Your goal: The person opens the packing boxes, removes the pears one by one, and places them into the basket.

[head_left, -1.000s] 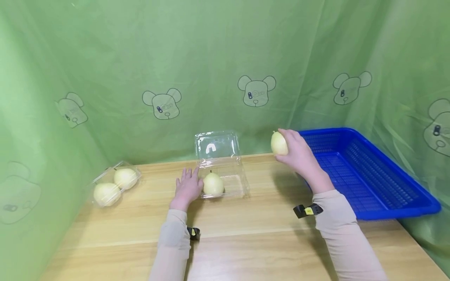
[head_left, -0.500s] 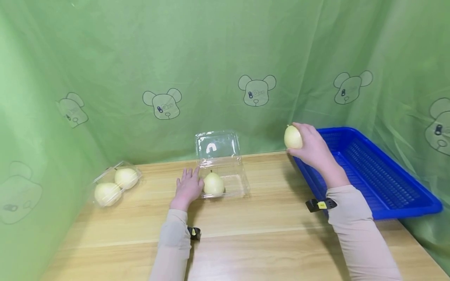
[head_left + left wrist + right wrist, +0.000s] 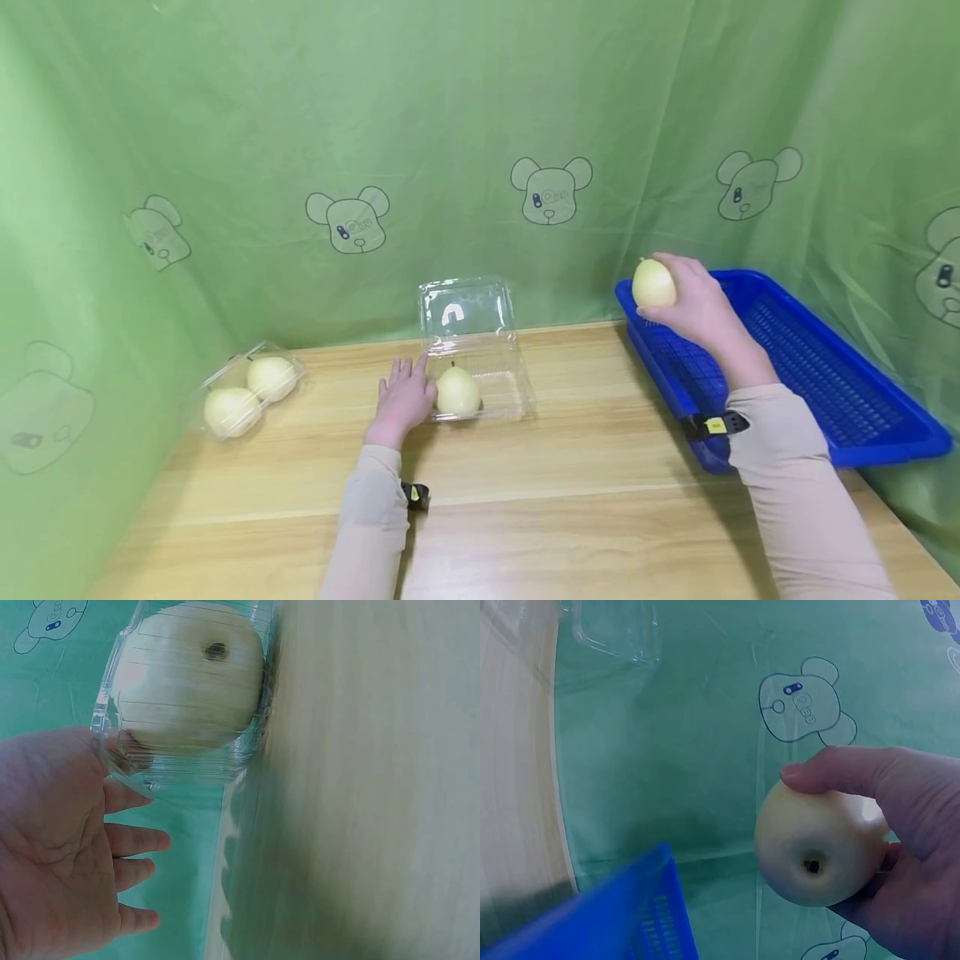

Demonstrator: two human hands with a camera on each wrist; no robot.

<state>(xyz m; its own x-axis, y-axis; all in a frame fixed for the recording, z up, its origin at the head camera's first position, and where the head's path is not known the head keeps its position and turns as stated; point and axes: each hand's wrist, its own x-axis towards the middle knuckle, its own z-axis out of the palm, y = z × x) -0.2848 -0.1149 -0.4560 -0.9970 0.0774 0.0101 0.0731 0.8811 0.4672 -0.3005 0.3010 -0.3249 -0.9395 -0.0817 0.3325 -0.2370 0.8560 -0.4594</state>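
Note:
My right hand (image 3: 697, 302) grips a pale yellow pear (image 3: 654, 283) in the air over the left rim of the blue basket (image 3: 847, 367). The right wrist view shows the pear (image 3: 817, 840) between thumb and fingers, its blossom end facing the camera. My left hand (image 3: 405, 398) lies with fingers spread at the left side of an open clear plastic clamshell box (image 3: 498, 392), whose lid stands up at the back. One pear (image 3: 457, 392) sits upright in the box's left half. In the left wrist view, the left hand (image 3: 67, 840) touches the box's rim with straight fingers.
A second clear clamshell box (image 3: 255, 358) holding two pears (image 3: 232, 411) stands at the table's far left. A green curtain (image 3: 450, 125) with bear faces hangs behind and at both sides of the wooden table (image 3: 555, 533).
My right hand has moved right and slightly up with the pear, from beside the blue basket to over its left rim. The left hand stays at the box.

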